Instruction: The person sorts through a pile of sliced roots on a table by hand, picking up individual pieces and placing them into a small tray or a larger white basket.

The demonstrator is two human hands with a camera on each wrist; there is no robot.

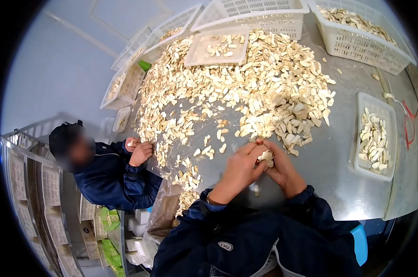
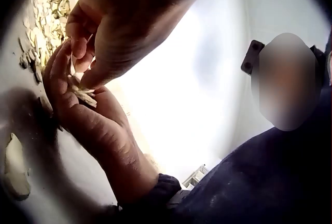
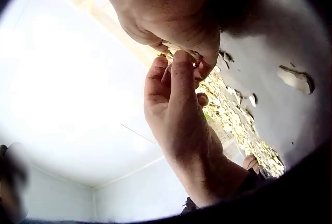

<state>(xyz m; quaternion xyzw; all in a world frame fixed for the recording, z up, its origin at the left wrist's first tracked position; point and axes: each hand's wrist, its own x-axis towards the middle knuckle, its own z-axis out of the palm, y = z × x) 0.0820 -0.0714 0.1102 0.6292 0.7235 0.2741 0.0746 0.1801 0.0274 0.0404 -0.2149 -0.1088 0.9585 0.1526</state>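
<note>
In the head view my left hand (image 1: 239, 170) and right hand (image 1: 283, 170) meet over the near side of the metal table (image 1: 320, 180). Pale dried slices (image 1: 266, 156) show between them. The left wrist view has a few slices (image 2: 84, 95) lying in the curled fingers of my right hand (image 2: 98, 123). My left hand (image 2: 124, 32) reaches in from above, thumb and fingertips pinching at these slices. From the right wrist, the fingers of my left hand (image 3: 179, 110) are bent close against my right hand (image 3: 176, 11), which hides most of what they hold.
A wide heap of slices (image 1: 246, 87) covers the table's far side, with a shallow tray (image 1: 190, 59) on it. White crates (image 1: 356, 50) line the back. At right lies another tray (image 1: 392, 138) of slices. A person (image 1: 116, 175) works at left over a plastic bag (image 1: 160, 207).
</note>
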